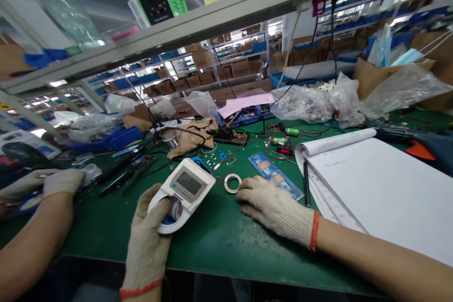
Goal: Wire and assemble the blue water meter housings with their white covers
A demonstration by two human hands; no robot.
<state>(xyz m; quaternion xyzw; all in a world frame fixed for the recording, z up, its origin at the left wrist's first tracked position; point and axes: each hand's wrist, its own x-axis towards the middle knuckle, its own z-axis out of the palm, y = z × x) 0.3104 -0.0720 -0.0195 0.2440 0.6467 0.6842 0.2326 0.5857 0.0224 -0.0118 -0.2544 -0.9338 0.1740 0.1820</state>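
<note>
My left hand (148,231), in a white knit glove with an orange cuff, is closed around a white plastic device (201,179) with a grey display. Its thumb reaches into the round opening, where a dark cylindrical part (175,208) shows. My gloved right hand (271,205) rests palm down on the green table, fingers loosely extended and apart. Just left of those fingertips lies a small copper-and-white ring (226,184); I cannot tell whether they touch it. A blue printed card (292,188) lies partly behind the right hand.
At right is an open paper pad (389,184) with a black pen (306,184). Wires, green batteries (292,131), a tan cloth (193,137) and hand tools (123,174) lie further back. Another person's gloved hand (63,181) works at left. A shelf beam (212,16) crosses overhead.
</note>
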